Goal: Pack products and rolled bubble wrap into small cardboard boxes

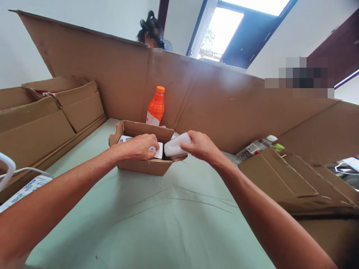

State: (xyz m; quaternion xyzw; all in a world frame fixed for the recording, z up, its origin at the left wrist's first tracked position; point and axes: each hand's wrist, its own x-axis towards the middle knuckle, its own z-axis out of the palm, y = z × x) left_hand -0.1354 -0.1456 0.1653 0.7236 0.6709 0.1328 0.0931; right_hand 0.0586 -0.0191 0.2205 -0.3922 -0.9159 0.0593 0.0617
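Note:
A small open cardboard box (pixel 144 165) sits on the pale green table cover (pixel 174 224). My left hand (pixel 138 146) rests over the box with its fingers closed on a small white flat item (pixel 158 150) inside it. My right hand (pixel 200 146) grips a white foam-wrapped bundle (pixel 175 145) at the box's right edge. Both forearms reach in from the near side.
An orange bottle (pixel 156 106) stands behind the box against a tall cardboard wall (pixel 117 71). Folded cartons (pixel 42 116) lie left, flattened cardboard (pixel 294 183) right, with a clear plastic bottle (pixel 255 147). A person's head (pixel 151 31) shows beyond the wall.

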